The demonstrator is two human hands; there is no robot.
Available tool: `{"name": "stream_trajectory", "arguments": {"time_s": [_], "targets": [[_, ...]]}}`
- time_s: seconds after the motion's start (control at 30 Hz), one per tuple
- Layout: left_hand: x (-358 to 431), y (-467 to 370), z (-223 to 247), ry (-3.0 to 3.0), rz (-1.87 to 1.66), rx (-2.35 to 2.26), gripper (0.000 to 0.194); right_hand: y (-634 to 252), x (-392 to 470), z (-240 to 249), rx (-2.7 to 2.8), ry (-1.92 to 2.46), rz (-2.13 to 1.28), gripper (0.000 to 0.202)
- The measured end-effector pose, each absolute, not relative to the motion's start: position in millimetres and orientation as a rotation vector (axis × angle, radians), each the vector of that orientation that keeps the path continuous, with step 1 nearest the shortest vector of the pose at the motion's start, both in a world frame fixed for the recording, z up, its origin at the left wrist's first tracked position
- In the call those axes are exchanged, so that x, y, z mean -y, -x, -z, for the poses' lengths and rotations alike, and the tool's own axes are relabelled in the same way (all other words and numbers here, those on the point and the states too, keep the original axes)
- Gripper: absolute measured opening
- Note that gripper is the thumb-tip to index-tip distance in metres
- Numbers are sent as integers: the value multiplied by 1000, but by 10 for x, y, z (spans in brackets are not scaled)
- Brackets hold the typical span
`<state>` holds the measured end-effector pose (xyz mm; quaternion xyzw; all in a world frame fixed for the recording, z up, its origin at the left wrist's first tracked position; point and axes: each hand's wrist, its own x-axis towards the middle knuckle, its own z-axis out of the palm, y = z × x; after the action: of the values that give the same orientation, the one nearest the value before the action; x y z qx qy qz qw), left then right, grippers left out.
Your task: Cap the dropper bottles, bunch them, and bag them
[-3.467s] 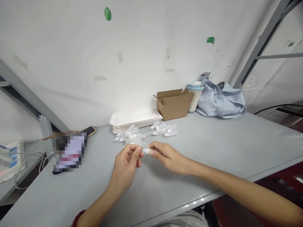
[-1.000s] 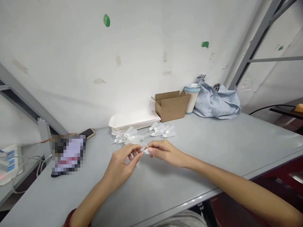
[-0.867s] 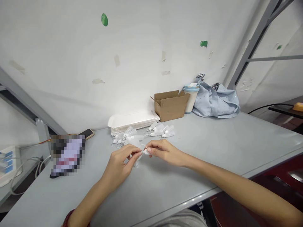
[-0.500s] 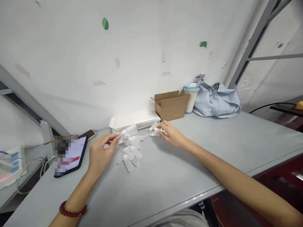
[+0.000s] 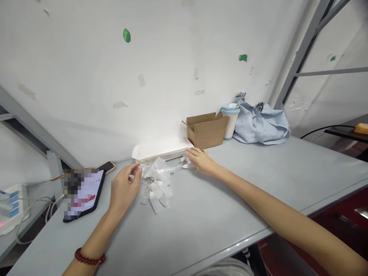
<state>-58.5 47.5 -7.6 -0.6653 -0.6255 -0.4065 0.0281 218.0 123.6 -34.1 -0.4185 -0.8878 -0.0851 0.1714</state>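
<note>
A loose pile of small, translucent white plastic tags (image 5: 157,188) with thin string loops lies on the grey table. At the pile's upper left edge is my left hand (image 5: 124,187), thumb and forefinger curled toward each other at a thin white string. What lies between the fingertips is too small to make out. My right hand (image 5: 204,161) rests over a smaller cluster of similar tags (image 5: 186,163), fingers stretched out and partly hiding them. A flat white box (image 5: 162,149) lies behind both groups, against the wall.
An open cardboard box (image 5: 207,134), a lidded cup (image 5: 230,120) and a pale blue cloth bag (image 5: 260,124) stand along the wall. To the left are a lit phone (image 5: 86,193), another phone (image 5: 107,167), and a power strip (image 5: 13,207) with cables.
My left hand has drawn slightly left, away from the pile. My right hand has moved a little left, with its fingers flatter over the small cluster. The camera view has shifted slightly.
</note>
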Motion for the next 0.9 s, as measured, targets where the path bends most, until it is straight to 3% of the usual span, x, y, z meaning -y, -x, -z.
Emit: {"name": "stream_trajectory", "arguments": {"time_s": [0.1,0.3,0.47,0.63,0.83,0.9], "targets": [[-443,553,46,2037,1262,1910,33,-2134,-1356,195,2663,1173,301,43],[-386,522,9,2014,1307,1825,30,-1901,-1627,-195,2955,1029,249,36],[-368,491,11,2032,1321,1802,30,-1727,-1660,-160,3094,1019,191,22],[-298,400,14,2101,1283,1727,27,-1659,-1619,-163,3016,1022,61,20],[-168,284,-42,2211,1241,1566,23,-1799,-1164,-279,2685,984,-210,27],[-135,246,-63,2254,1250,1499,23,-1860,-954,-224,2485,877,-566,26]]}}
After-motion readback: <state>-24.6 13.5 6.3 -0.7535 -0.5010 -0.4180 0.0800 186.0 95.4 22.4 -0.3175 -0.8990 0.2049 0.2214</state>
